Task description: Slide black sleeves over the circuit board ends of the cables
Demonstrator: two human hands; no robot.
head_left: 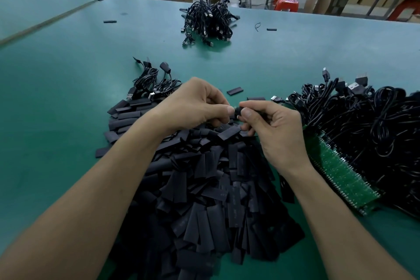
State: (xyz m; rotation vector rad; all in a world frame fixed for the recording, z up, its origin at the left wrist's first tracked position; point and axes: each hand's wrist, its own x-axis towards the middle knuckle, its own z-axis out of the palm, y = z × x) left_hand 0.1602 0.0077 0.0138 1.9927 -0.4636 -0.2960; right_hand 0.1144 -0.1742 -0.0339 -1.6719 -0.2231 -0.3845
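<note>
Both grips meet over the bench [56, 98] centre, just past the heap of loose sleeves [204, 188]. The left grip [193, 104] and the right grip [272, 125] each pinch the same black sleeve [237, 112] between thumb and forefinger, their other fingers curled under. Holding it from both ends at the fingertips probably lets one side steady the tube while the other feeds a board in. Whether a board is already inside is hidden by the thumbs.

The held sleeve is a short, flat, matt black tube, mostly covered by the fingertips. The heap holds many more of the same kind, lying limp and overlapping from 6 o'clock up to the grips, so the next one is close.

At 3 o'clock the circuit boards [336, 173] lie in a tidy green row with their edges lined up, and their tangled cables [375, 125] trail away to the right. That likely keeps the bare ends within the right grip's reach.

A small cluster of cables [154, 82] lies at 10 o'clock, and a larger bundle [209, 22] sits well apart at 12 o'clock. Both look like set-aside work, though I cannot confirm it.
</note>
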